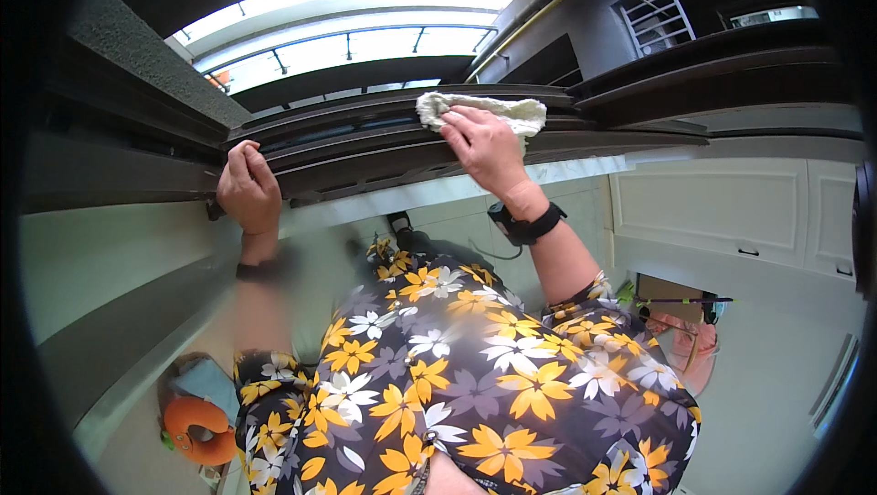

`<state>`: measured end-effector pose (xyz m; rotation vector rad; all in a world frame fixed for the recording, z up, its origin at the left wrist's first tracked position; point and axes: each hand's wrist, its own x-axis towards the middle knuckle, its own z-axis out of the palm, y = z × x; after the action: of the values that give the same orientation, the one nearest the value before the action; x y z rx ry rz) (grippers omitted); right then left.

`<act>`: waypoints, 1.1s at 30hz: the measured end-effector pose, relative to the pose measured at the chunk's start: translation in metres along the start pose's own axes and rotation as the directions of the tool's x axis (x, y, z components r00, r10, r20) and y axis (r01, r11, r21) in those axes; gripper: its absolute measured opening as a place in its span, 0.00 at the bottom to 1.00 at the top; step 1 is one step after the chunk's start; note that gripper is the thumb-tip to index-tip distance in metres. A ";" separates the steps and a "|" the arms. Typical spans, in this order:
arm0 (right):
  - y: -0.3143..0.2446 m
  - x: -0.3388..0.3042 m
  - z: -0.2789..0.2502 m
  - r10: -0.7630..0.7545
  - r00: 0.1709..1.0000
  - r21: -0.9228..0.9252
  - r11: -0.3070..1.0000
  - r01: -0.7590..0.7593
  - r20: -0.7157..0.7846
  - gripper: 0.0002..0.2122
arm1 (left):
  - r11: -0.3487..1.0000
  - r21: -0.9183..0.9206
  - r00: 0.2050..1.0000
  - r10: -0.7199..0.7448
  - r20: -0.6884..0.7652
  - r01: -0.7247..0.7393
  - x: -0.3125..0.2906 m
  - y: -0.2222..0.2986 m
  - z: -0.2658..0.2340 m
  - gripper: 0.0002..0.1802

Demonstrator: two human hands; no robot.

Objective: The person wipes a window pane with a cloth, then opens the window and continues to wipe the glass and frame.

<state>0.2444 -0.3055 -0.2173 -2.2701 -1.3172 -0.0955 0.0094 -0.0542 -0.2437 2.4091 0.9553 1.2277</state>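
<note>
A pale, fluffy cleaning cloth point(524, 114) lies bunched over the rails of a dark brown window track point(365, 143). My right hand point(491, 152) presses it onto the track, fingers pinching its middle, with part of the cloth hanging over the near rail. At the track's left end, my left hand point(249, 188) is closed with curled fingers against the corner of the window frame. The fingertips rest by the frame's edge, and what lies under them is partly hidden. Each wrist wears a dark band.
Beyond the track are railings point(347, 43) and a white metal rack point(660, 18). White cabinets point(713, 207) stand to the right. A pale ledge point(438, 192) runs below the frame. An orange neck pillow point(198, 431) lies at lower left.
</note>
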 end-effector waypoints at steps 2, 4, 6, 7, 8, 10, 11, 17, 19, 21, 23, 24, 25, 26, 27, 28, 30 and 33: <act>0.027 0.000 -0.013 0.179 0.982 0.031 0.983 -0.181 0.063 0.13 | 1.000 0.001 1.000 -0.007 0.003 0.007 -0.001 -0.001 0.000 0.08; 0.072 -0.003 -0.027 0.220 0.973 0.023 0.975 -0.222 0.070 0.11 | 1.000 0.000 1.000 -0.006 0.011 0.006 0.000 0.000 0.001 0.08; 0.106 -0.008 -0.048 0.337 0.938 0.033 0.940 -0.341 0.075 0.10 | 1.000 -0.005 1.000 0.007 0.005 -0.007 0.002 0.002 0.001 0.08; 0.117 -0.006 -0.058 0.380 0.919 0.007 0.924 -0.383 0.108 0.08 | 1.000 -0.004 1.000 0.020 -0.001 -0.020 0.002 0.002 0.000 0.08; 0.126 -0.007 -0.067 0.396 0.917 0.000 0.918 -0.397 0.034 0.07 | 1.000 -0.004 1.000 0.016 -0.002 -0.016 0.000 0.002 0.000 0.08; 0.132 -0.004 -0.084 0.350 0.925 -0.073 0.929 -0.363 -0.147 0.05 | 1.000 0.003 1.000 0.018 0.002 -0.018 -0.001 0.000 0.001 0.08; 0.131 -0.003 -0.091 0.279 0.928 -0.145 0.936 -0.321 -0.248 0.05 | 1.000 0.004 1.000 0.012 -0.002 -0.012 0.000 0.000 0.002 0.08; 0.134 -0.019 -0.086 0.378 0.916 -0.627 0.683 -0.374 -0.135 0.09 | 0.999 -0.007 0.998 0.052 -0.024 -0.052 0.001 0.002 0.001 0.09; 0.146 -0.019 -0.077 0.360 0.920 -0.600 0.706 -0.376 -0.153 0.11 | 0.999 -0.008 0.999 0.032 -0.008 -0.032 0.002 0.003 0.001 0.10; 0.151 -0.015 -0.076 0.426 0.903 -0.593 0.714 -0.372 -0.053 0.11 | 1.000 0.004 1.000 0.026 -0.003 -0.026 0.002 0.004 0.000 0.10; 0.137 -0.004 -0.068 0.415 0.909 -0.423 0.817 -0.392 -0.039 0.10 | 1.000 0.018 1.000 0.022 0.002 -0.022 0.001 0.005 -0.002 0.10; 0.126 0.001 -0.065 0.405 0.914 -0.380 0.846 -0.374 0.003 0.10 | 1.000 0.016 1.000 0.017 0.004 -0.017 0.001 0.005 -0.003 0.10; 0.112 0.007 -0.062 0.394 0.918 -0.336 0.871 -0.359 0.042 0.09 | 1.000 0.012 1.000 0.013 0.007 -0.013 0.002 0.005 -0.002 0.10; 0.098 0.014 -0.057 0.384 0.922 -0.290 0.890 -0.352 0.059 0.09 | 1.000 0.013 1.000 0.013 0.006 -0.013 0.002 0.006 -0.002 0.10; 0.085 0.018 -0.049 0.371 0.925 -0.241 0.908 -0.344 0.078 0.09 | 1.000 0.015 1.000 0.014 0.007 -0.014 0.002 0.006 -0.003 0.09; 0.075 0.023 -0.042 0.361 0.930 -0.159 0.924 -0.347 0.074 0.08 | 1.000 0.015 1.000 0.017 0.007 -0.017 0.002 0.006 -0.003 0.09; 0.072 0.028 -0.028 0.517 0.837 0.469 0.703 -0.535 0.180 0.10 | 1.000 0.003 1.000 0.024 0.007 -0.024 0.003 0.006 -0.002 0.09; 0.080 0.040 -0.020 0.772 0.635 0.857 0.322 -0.402 0.008 0.11 | 0.999 0.005 0.999 0.040 -0.008 -0.040 0.004 0.004 0.002 0.09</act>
<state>0.3354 -0.3150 -0.2193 -1.6056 -0.0716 0.2487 0.0145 -0.0545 -0.2398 2.4404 0.9175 1.2513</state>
